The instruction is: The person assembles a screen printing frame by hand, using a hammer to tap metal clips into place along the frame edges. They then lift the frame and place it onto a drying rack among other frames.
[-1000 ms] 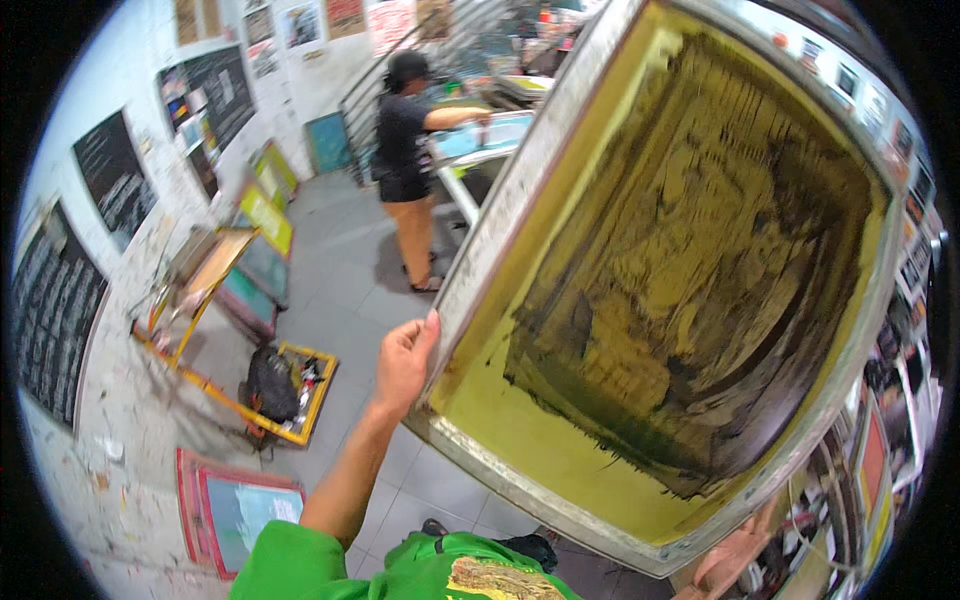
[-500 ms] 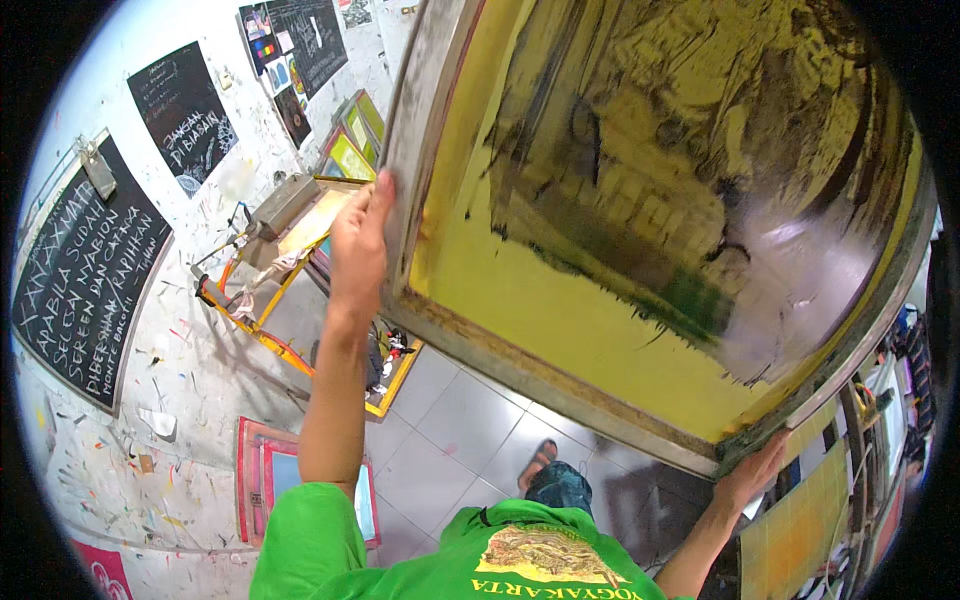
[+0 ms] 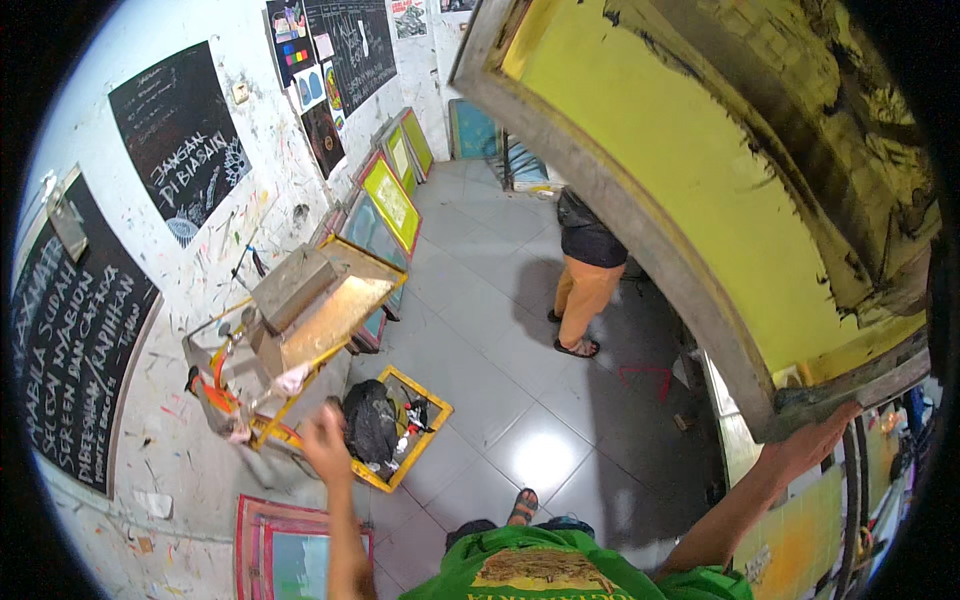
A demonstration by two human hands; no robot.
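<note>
Overhead, the big yellow-meshed screen frame [image 3: 640, 215] w/ dark ink smears is tilting up at upper right, and the right hand [image 3: 812, 445] is gripping its lower corner, fingers [image 3: 835, 418] curling under the edge. The left hand [image 3: 322, 440] is hanging free & blurred, fingers loosely spread, holding nothing, over a yellow frame on the floor [image 3: 415, 440] w/ a black bag [image 3: 370, 420] in it; another person [image 3: 585, 270] is standing on the grey tiles beyond.

Screen frame [image 3: 640, 230] dull grey metal, ink-stained yellow mesh, glossy floor tiles [image 3: 520, 340]
</note>
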